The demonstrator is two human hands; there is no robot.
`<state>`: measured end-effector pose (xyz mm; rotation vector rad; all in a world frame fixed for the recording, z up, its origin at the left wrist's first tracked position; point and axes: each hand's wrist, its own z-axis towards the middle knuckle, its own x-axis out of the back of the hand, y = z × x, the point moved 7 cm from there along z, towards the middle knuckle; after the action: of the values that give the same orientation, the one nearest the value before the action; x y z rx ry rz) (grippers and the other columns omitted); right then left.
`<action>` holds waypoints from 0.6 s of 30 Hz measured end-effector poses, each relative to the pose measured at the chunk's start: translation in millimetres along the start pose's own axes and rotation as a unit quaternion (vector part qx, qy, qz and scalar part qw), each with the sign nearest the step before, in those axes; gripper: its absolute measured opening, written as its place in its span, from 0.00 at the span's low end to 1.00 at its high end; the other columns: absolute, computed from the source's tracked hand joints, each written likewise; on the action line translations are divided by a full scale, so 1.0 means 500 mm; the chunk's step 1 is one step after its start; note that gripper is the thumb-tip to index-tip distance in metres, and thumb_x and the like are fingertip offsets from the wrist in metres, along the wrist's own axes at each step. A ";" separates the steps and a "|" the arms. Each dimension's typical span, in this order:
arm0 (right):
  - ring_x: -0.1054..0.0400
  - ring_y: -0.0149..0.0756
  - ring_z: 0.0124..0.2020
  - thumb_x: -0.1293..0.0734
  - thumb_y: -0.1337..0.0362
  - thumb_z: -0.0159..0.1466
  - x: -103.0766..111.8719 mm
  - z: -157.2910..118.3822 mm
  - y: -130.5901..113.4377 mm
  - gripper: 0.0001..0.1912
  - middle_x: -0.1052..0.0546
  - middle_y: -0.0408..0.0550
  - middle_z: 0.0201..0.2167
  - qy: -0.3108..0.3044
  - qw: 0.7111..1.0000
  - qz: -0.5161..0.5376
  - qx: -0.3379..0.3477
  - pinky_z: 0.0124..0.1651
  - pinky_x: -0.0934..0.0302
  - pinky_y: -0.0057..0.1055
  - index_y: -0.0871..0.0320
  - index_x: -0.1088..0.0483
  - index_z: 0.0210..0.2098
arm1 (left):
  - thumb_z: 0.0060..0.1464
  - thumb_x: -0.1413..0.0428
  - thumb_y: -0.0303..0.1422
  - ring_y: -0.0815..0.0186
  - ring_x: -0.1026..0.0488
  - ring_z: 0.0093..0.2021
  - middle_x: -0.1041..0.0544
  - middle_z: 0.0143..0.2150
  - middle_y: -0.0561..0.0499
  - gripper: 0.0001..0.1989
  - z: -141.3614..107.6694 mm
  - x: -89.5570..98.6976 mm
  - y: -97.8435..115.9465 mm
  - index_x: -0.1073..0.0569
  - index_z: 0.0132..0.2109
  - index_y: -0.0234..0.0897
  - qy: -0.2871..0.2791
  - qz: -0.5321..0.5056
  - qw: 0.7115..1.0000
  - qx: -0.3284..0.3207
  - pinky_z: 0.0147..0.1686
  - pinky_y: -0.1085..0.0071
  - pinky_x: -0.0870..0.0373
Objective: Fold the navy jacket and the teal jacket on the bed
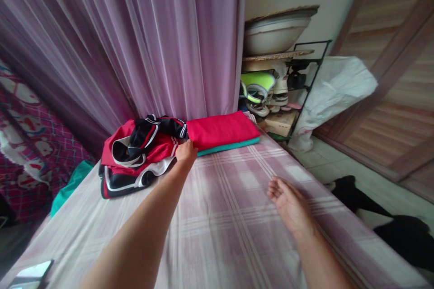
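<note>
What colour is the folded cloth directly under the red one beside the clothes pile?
Teal green; it shows best along its front edge in the head view.

From here, the left hand (187, 151) touches the corner of the folded red cloth (222, 130), while the right hand (290, 201) hovers above the plaid sheet (217, 221).

Folded cloth, red (222, 130): flat rectangular bundle, lying atop folded teal cloth (228, 146), whose edge shows along the front. Garment pile (144, 156): red, black and white, striped trim, crumpled, heaped beside the red cloth's left end.
</note>
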<state>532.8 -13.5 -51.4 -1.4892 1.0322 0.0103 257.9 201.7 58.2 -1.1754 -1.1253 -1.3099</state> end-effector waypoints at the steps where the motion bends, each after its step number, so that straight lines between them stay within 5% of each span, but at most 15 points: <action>1: 0.31 0.31 0.29 0.17 0.50 0.35 -0.001 -0.001 0.000 0.24 0.22 0.44 0.26 -0.001 1.000 0.003 -0.003 0.30 0.34 0.26 0.54 0.21 0.29 | 0.61 0.49 0.38 0.54 0.22 0.49 0.20 0.49 0.41 0.17 0.002 0.008 0.002 0.26 0.54 0.40 0.007 -0.005 1.000 -0.001 0.45 0.63 0.28; 5: 0.31 0.31 0.29 0.18 0.52 0.36 -0.004 -0.002 -0.001 0.24 0.23 0.44 0.25 -0.001 1.000 0.014 -0.013 0.31 0.34 0.27 0.54 0.21 0.30 | 0.63 0.51 0.38 0.58 0.24 0.52 0.21 0.52 0.47 0.14 -0.028 0.087 0.008 0.26 0.52 0.44 0.052 -0.018 0.997 -0.050 0.46 0.67 0.29; 9: 0.31 0.32 0.29 0.19 0.54 0.40 0.000 0.003 0.002 0.21 0.22 0.44 0.26 -0.007 0.999 0.030 -0.018 0.31 0.34 0.28 0.55 0.22 0.30 | 0.62 0.50 0.37 0.57 0.24 0.48 0.20 0.45 0.46 0.12 -0.166 0.163 0.001 0.23 0.45 0.41 0.087 0.023 0.974 -0.207 0.49 0.63 0.32; 12: 0.31 0.31 0.29 0.21 0.57 0.44 0.010 0.012 0.005 0.16 0.23 0.43 0.27 -0.013 0.998 0.060 -0.017 0.32 0.33 0.28 0.54 0.23 0.31 | 0.59 0.49 0.35 0.55 0.23 0.42 0.19 0.39 0.46 0.11 -0.304 0.139 -0.066 0.21 0.40 0.41 -0.033 0.073 0.962 -0.261 0.45 0.59 0.31; 15: 0.31 0.30 0.29 0.22 0.58 0.46 0.018 0.020 0.008 0.14 0.23 0.41 0.27 -0.016 0.997 0.074 -0.015 0.32 0.33 0.27 0.54 0.23 0.31 | 0.53 0.46 0.34 0.55 0.22 0.36 0.18 0.33 0.50 0.09 -0.422 0.081 -0.152 0.20 0.33 0.46 -0.266 0.094 0.916 -0.285 0.38 0.59 0.30; 18: 0.31 0.30 0.28 0.23 0.57 0.47 0.020 0.025 0.012 0.14 0.23 0.41 0.28 -0.018 0.998 0.054 -0.009 0.31 0.33 0.27 0.54 0.24 0.32 | 0.52 0.45 0.36 0.60 0.22 0.33 0.17 0.32 0.55 0.08 -0.440 0.084 -0.194 0.20 0.32 0.48 -0.329 0.038 0.900 -0.283 0.36 0.63 0.31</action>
<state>541.7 -8.3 -64.7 -1.4437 1.0860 0.1232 147.0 -15.1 78.1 -2.1906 -1.1652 -1.2434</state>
